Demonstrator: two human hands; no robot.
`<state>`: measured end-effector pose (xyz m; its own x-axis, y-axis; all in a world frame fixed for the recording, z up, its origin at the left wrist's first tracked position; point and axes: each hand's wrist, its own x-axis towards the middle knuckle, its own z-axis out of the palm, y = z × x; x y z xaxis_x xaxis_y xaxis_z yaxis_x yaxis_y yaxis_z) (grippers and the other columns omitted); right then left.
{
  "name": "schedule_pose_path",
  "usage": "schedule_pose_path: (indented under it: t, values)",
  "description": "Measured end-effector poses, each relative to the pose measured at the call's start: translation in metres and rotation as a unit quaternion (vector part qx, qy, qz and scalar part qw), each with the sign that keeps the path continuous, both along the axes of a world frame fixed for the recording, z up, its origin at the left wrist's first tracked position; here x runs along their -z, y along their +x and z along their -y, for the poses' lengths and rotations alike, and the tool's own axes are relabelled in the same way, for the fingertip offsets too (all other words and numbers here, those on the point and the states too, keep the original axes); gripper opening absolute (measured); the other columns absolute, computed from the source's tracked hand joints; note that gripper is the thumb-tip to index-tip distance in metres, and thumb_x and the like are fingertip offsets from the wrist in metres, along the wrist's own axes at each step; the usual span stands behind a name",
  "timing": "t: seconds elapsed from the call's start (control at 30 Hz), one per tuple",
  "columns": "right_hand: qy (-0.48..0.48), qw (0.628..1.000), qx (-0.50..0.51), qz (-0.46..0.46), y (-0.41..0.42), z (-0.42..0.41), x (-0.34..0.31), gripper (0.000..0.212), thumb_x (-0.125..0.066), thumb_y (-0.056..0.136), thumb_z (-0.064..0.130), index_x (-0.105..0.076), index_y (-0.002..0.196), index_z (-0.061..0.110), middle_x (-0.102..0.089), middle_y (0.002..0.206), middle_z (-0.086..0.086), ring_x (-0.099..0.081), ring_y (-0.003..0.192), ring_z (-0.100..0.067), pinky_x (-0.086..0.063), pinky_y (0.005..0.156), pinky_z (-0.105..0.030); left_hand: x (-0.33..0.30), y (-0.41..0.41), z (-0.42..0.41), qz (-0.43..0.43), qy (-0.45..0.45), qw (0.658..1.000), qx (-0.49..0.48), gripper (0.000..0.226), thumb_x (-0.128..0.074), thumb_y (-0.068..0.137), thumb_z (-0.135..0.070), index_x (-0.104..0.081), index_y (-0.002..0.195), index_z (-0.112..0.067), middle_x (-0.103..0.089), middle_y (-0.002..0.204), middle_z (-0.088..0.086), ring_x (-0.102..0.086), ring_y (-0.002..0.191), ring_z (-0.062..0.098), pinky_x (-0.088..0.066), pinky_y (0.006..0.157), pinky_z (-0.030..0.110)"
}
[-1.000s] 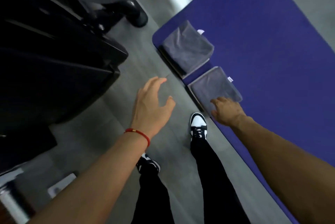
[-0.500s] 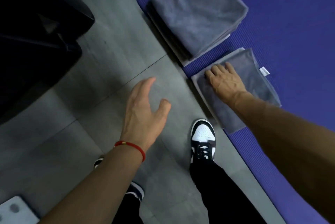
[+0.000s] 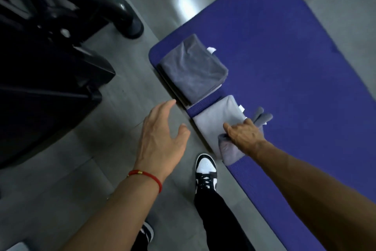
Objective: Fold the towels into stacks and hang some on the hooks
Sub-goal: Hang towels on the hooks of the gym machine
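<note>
Palm-down, the right hand clutches the grey towel; the left hand hovers, fingers spread.

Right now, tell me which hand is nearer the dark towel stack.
Left. The left hand hovers open over the floor just below the dark towel stack; the right hand grips the lighter towel farther away.

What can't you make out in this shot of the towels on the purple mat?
- Head view: fingertips of the right hand are buried in the light grey towel it grips.
- How many towels the darker stack holds: layer edges too thin to count.
- Labels' print: too small.
- Hooks: out of frame.
- Black equipment: dark, cut off by the left edge.
</note>
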<state>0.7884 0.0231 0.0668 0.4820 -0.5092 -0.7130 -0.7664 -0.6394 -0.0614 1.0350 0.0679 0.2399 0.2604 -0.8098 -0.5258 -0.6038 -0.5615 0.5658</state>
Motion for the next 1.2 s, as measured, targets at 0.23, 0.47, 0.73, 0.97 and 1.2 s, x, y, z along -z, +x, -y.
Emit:
schedule_pose_path:
  t: [0.23,0.47,0.73,0.97,1.2]
  values:
    - [0.095,0.943,0.249,0.200,-0.001,-0.044,-0.168,0.020,-0.064,0.096,0.020,-0.045,0.101,0.014,-0.060,0.088,-0.001,-0.058,0.080,-0.019,-0.036,0.068,-0.032,-0.147,0.006,-0.027,-0.016,-0.038,0.998,0.038,0.062,-0.065,0.093,-0.025,-0.042,0.150,-0.029,-0.042,0.153,-0.009,-0.036,0.141,0.009,-0.031,0.113,0.027]
    - [0.095,0.847,0.333,0.403,0.089,-0.091,-0.378,0.026,-0.077,0.089,0.033,-0.056,0.103,0.029,-0.064,0.082,0.011,-0.060,0.078,0.000,-0.041,0.065,-0.012,-0.284,0.064,-0.098,-0.012,-0.083,0.996,0.044,0.065,-0.066,0.093,-0.024,-0.039,0.149,-0.041,-0.034,0.158,-0.017,-0.026,0.146,0.002,-0.022,0.113,0.019]
    - [-0.011,0.834,0.105,0.541,0.233,-0.162,-0.577,0.014,-0.063,0.098,0.030,-0.066,0.106,0.020,-0.066,0.099,0.009,-0.058,0.088,-0.001,-0.043,0.079,-0.013,-0.432,0.173,-0.211,-0.032,-0.191,0.979,0.060,0.048,-0.074,0.080,-0.030,-0.058,0.120,-0.050,-0.060,0.120,-0.032,-0.058,0.114,-0.007,-0.044,0.097,0.010]
    - [-0.042,0.796,-0.002,0.604,0.343,-0.217,-0.689,0.028,-0.067,0.094,0.050,-0.065,0.114,0.029,-0.063,0.104,0.019,-0.059,0.099,0.005,-0.047,0.083,-0.016,-0.529,0.275,-0.298,-0.060,-0.303,0.951,-0.013,0.033,-0.067,0.093,-0.008,-0.068,0.115,-0.032,-0.073,0.108,-0.017,-0.068,0.104,0.001,-0.055,0.093,0.032]
    - [-0.091,0.713,-0.014,0.695,0.424,-0.252,-0.743,0.020,-0.075,0.090,0.037,-0.062,0.104,0.031,-0.059,0.103,0.018,-0.062,0.097,-0.008,-0.051,0.083,-0.024,-0.588,0.344,-0.339,-0.099,-0.371,0.921,-0.064,0.031,-0.068,0.085,-0.039,-0.064,0.109,-0.021,-0.071,0.107,0.003,-0.067,0.106,0.022,-0.054,0.096,0.045]
